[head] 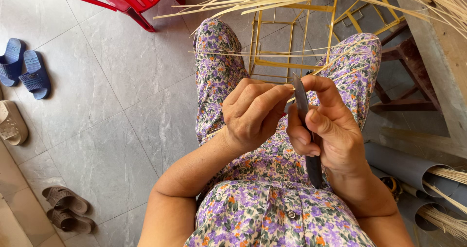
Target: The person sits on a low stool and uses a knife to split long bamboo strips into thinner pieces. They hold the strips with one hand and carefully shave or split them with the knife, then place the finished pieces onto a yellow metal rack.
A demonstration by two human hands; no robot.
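Careful: your right hand [331, 130] clamps knife [302, 106], blade toward 12 o'clock, edge touching bamboo strip [335, 67] over lap. Left hand [253, 113] pinches strip beside blade. Slip likely nicks left fingertips [287, 89]; thin strip may snap.

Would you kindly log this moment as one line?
left hand: pinching bamboo strip | right hand: gripping knife | blade: against the strip | seated, floral lap

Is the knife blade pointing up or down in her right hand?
Up. The right hand grips the knife upright: its blade tip rises above the fingers and the dark handle end sticks out below the palm, toward the lap.
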